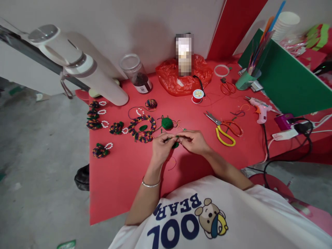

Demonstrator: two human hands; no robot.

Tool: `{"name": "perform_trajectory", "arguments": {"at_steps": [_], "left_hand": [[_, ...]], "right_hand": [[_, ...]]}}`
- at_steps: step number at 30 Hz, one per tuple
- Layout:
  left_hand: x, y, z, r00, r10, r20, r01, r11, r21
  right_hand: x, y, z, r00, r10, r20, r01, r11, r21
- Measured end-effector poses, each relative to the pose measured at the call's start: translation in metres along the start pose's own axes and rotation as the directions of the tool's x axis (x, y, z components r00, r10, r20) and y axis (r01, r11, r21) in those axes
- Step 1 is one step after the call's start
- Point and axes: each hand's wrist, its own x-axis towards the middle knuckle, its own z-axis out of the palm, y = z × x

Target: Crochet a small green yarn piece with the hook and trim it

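Note:
My left hand point(164, 145) and my right hand point(193, 141) meet over the red table, fingertips pinched together on a small piece of green yarn work point(175, 145). Most of that piece is hidden by my fingers. Just beyond them sits a ball of green yarn point(167, 122), with thin strands trailing near it. Left of my left hand lies a braided multicoloured yarn ring point(142, 128) with a small green leaf-shaped piece point(143, 128) inside it. Scissors point(220, 128) with one yellow and one orange handle rest to the right of my right hand.
Several yarn bundles with white bead loops point(100, 151) line the left side. A white bottle point(103, 81), a jar point(137, 74), a red plastic bag point(168, 81) and a red thread spool point(197, 97) stand behind. At right are a pink glue gun point(261, 112) and a power strip point(285, 133).

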Motion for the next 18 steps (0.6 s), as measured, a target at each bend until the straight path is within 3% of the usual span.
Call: {"name": "perform_trajectory", "arguments": {"at_steps": [6,18], "left_hand": [[-0.0005,0.0021,0.0004,1.0,0.018,-0.009,-0.018,1.0,0.002],[-0.0022,0.0039,0.0021,0.999,0.044,-0.025,-0.043,0.998,0.037]], "right_hand": [[0.0008,-0.0051,0.0028,0.997,0.075,-0.014,-0.073,0.993,0.088],[-0.0008,0.0035,0.0091,0.985,0.173,0.006,-0.173,0.979,0.109]]}}
